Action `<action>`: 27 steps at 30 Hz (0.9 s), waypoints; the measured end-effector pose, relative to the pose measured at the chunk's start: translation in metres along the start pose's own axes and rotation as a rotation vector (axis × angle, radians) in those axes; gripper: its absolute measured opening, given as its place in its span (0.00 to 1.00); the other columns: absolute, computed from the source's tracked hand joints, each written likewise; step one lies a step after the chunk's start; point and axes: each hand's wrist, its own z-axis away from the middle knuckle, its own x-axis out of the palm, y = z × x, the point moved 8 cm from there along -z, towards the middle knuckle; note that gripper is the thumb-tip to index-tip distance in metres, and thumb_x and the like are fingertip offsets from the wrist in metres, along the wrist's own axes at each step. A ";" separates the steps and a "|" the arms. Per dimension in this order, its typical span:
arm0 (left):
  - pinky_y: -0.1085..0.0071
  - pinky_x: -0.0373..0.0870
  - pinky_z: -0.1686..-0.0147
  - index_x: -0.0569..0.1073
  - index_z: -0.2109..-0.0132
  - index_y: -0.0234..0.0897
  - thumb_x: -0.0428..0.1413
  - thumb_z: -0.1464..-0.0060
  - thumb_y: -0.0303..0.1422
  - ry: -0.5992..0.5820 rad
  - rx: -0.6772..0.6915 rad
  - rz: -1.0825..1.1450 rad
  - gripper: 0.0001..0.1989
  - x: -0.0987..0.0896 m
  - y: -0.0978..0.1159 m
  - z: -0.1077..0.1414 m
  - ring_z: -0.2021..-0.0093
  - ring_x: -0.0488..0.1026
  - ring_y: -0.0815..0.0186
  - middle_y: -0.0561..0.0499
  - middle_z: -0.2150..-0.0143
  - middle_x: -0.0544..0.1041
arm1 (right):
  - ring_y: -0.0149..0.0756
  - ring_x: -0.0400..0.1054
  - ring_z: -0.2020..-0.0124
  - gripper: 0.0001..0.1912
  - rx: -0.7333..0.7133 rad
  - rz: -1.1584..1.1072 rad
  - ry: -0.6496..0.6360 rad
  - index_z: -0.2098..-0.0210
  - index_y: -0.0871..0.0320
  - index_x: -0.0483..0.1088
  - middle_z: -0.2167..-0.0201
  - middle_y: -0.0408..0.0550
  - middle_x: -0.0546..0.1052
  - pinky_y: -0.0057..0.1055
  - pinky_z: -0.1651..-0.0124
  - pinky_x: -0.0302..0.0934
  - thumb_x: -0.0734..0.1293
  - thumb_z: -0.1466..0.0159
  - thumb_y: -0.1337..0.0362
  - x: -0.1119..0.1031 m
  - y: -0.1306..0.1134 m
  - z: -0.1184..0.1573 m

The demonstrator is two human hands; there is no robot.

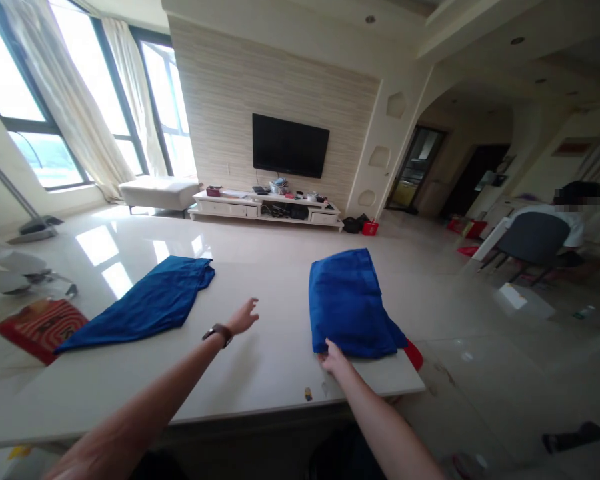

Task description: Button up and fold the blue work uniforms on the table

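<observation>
Before me stands a white table [275,380], a folded blue cloth [345,303] near its right end; the right hand [334,360] pinches the cloth's near-left corner, a sensible hold, since it looks soft, light and floppy. The left hand [243,317] hovers empty, fingers loosely parted.

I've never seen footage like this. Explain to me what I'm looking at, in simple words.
No machine here: you see a person's bare left hand and right hand. The single picture comes from a camera worn on the head, looking forward and down. On the white table lie two blue cloths, the left cloth long and tapering, the right cloth folded into a rough block. The right hand grips the right cloth's near corner. The left hand, with a dark wristband, holds nothing.
</observation>
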 end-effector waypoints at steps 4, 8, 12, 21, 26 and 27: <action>0.46 0.57 0.30 0.66 0.30 0.35 0.48 0.39 0.35 -0.035 -0.039 -0.496 0.31 0.017 -0.138 0.067 0.28 0.62 0.48 0.35 0.28 0.64 | 0.50 0.78 0.62 0.21 0.043 0.248 0.095 0.71 0.51 0.73 0.71 0.49 0.81 0.47 0.61 0.73 0.58 0.37 0.44 -0.022 0.025 -0.011; 0.41 0.41 0.27 0.59 0.25 0.47 0.43 0.32 0.41 0.083 -0.006 -0.700 0.31 0.021 -0.179 0.104 0.22 0.47 0.51 0.48 0.22 0.56 | 0.61 0.56 0.30 0.30 -0.091 0.694 0.316 0.41 0.50 0.73 0.34 0.56 0.70 0.57 0.36 0.57 0.65 0.38 0.44 -0.105 0.007 -0.038; 0.44 0.42 0.27 0.59 0.25 0.49 0.43 0.32 0.42 0.132 0.019 -0.703 0.30 0.025 -0.169 0.110 0.22 0.50 0.53 0.51 0.23 0.56 | 0.68 0.40 0.25 0.38 0.142 1.201 0.306 0.27 0.37 0.55 0.22 0.48 0.47 0.70 0.32 0.40 0.58 0.33 0.35 -0.142 0.043 -0.075; 0.44 0.42 0.27 0.61 0.26 0.47 0.43 0.32 0.41 0.138 0.006 -0.683 0.30 0.021 -0.158 0.111 0.23 0.50 0.53 0.50 0.23 0.58 | 0.66 0.36 0.24 0.36 0.052 1.365 0.229 0.24 0.35 0.48 0.22 0.47 0.45 0.70 0.31 0.36 0.49 0.29 0.36 -0.102 0.094 -0.070; 0.45 0.42 0.27 0.61 0.26 0.46 0.42 0.32 0.41 0.133 0.009 -0.672 0.30 0.021 -0.153 0.112 0.23 0.50 0.54 0.50 0.23 0.58 | 0.62 0.34 0.23 0.35 0.078 1.359 0.069 0.25 0.34 0.49 0.21 0.45 0.43 0.68 0.30 0.36 0.53 0.29 0.37 -0.102 0.085 -0.048; 0.45 0.42 0.27 0.62 0.26 0.46 0.42 0.32 0.41 0.133 0.004 -0.665 0.30 0.021 -0.153 0.112 0.23 0.50 0.54 0.50 0.23 0.58 | 0.62 0.35 0.24 0.35 0.101 1.351 0.050 0.26 0.35 0.52 0.22 0.46 0.43 0.68 0.31 0.38 0.55 0.30 0.38 -0.100 0.078 -0.046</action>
